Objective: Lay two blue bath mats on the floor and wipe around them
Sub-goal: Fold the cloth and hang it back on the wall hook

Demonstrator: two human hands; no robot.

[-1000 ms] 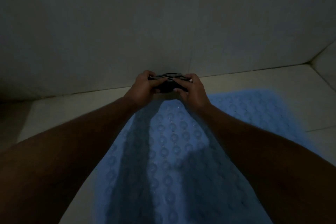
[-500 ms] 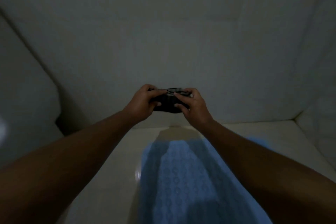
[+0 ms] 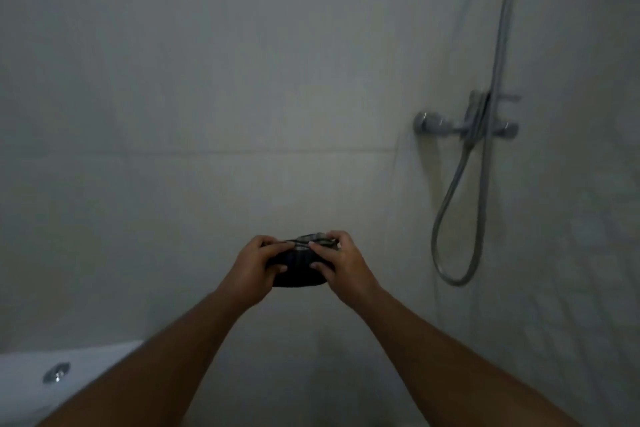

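In the head view, the left hand (image 3: 254, 269) and right hand (image 3: 341, 267) are close together at chest height against the tiled wall (image 3: 207, 97), both clamped on a small dark bundle (image 3: 299, 270) — probably a wiping cloth, though the dim light leaves that unsure. Its long axis runs left to right between the hands, each equally near it. No blue mat shows here — the floor lies below the frame, so the wipe calls for a downward reach.

Very dim, grey-green cast; grainy, soft focus throughout; wide-angle bending at edges; faint glint on tap (image 3: 465, 125).
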